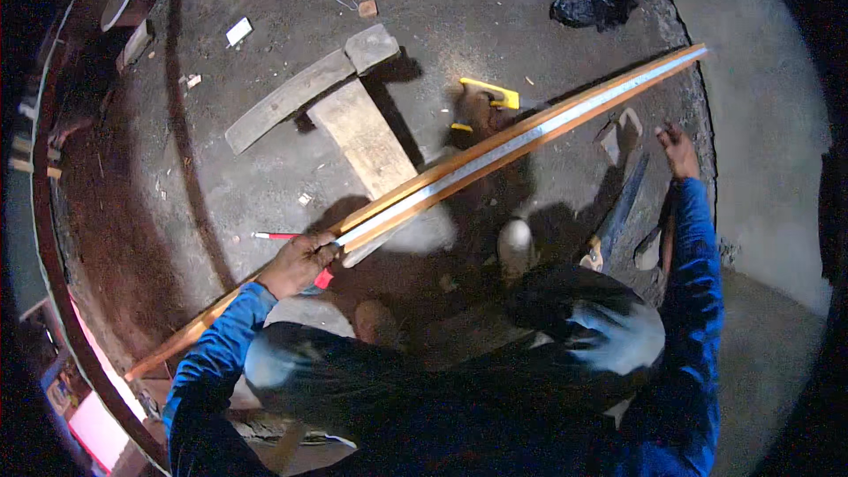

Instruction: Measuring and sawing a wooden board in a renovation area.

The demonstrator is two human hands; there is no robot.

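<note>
I report the left grip [305, 265] pinching one wooden strip [415, 186], whose far end meets the floor's edge beyond the right grip [677, 150], loosely spread. Open floor [146, 212] lies left of the left grip. Counted: one handsaw [624, 199] left of the right grip.
</note>
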